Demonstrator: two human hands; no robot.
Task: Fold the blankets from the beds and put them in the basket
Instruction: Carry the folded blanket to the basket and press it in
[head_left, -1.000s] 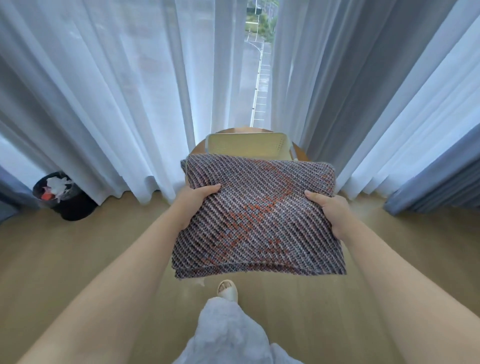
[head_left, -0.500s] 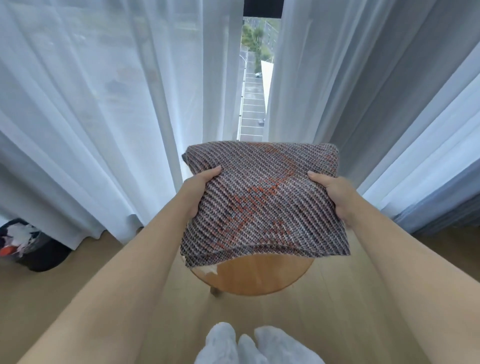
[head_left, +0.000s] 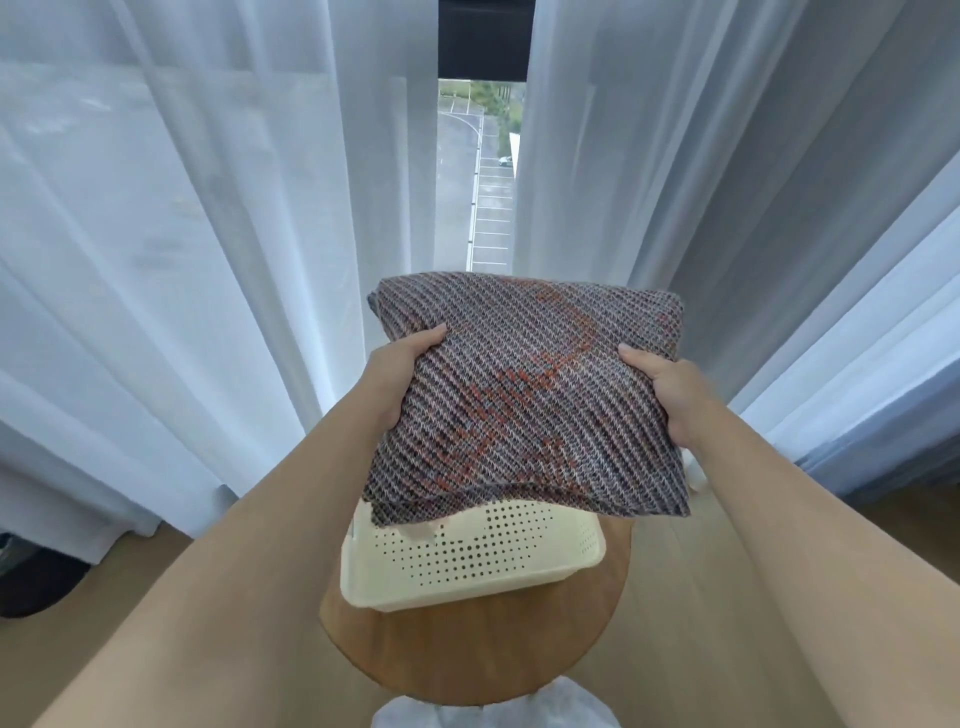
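Observation:
A folded knit blanket, grey-purple with orange patches, hangs in the air in front of me. My left hand grips its left edge with the thumb on top. My right hand grips its right edge the same way. Directly below the blanket stands a cream perforated plastic basket; the blanket hides its far part. The blanket is held above the basket and does not touch it as far as I can see.
The basket sits on a round wooden table. White sheer curtains hang close behind, with a gap showing a window. Grey curtains hang at the right. A dark bin stands on the wooden floor at far left.
I have stepped closer to the table, carrying the blanket forward. The basket, hidden half a second ago, now shows under the blanket's near edge. Both hands keep the same grip.

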